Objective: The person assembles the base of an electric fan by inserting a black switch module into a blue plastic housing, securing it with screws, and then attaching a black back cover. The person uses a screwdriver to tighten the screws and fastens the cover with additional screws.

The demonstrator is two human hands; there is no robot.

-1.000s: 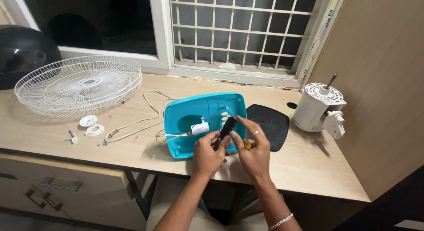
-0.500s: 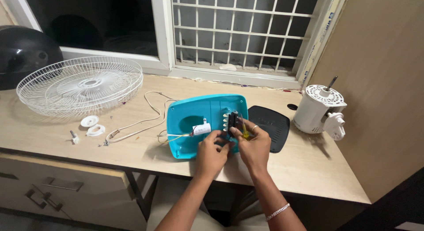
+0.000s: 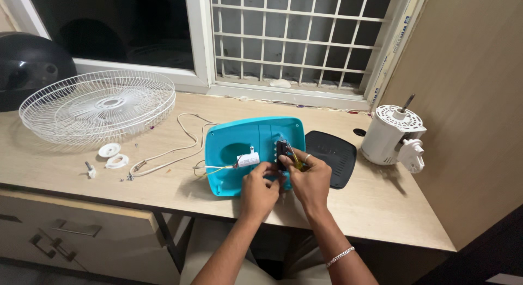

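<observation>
From the head camera, both hands are meeting over the near right corner of a turquoise fan base shell (image 3: 251, 154), which is lying hollow side up on the desk (image 3: 376, 206), probably so its inside is reachable. The left hand (image 3: 258, 191) is pinching the lower end of a small black switch block (image 3: 283, 150), and the right hand (image 3: 310, 181) is gripping it from the right side while also clasping a yellow-handled tool (image 3: 298, 164); the block is standing in the shell beside a row of pale buttons. Yellow wires are running from it toward a small white capacitor (image 3: 248, 159) inside the shell.

A black cover plate (image 3: 332, 154) is lying just beside the shell's right edge, and a white fan motor (image 3: 391, 133) is standing farther right, near the wooden side wall. To the left, a white cord (image 3: 174, 149) is trailing toward small white rings (image 3: 111, 154), with a white fan grille (image 3: 98, 105) resting behind them. Bare desk is lying open at the near right corner; the front edge is passing under the wrists.
</observation>
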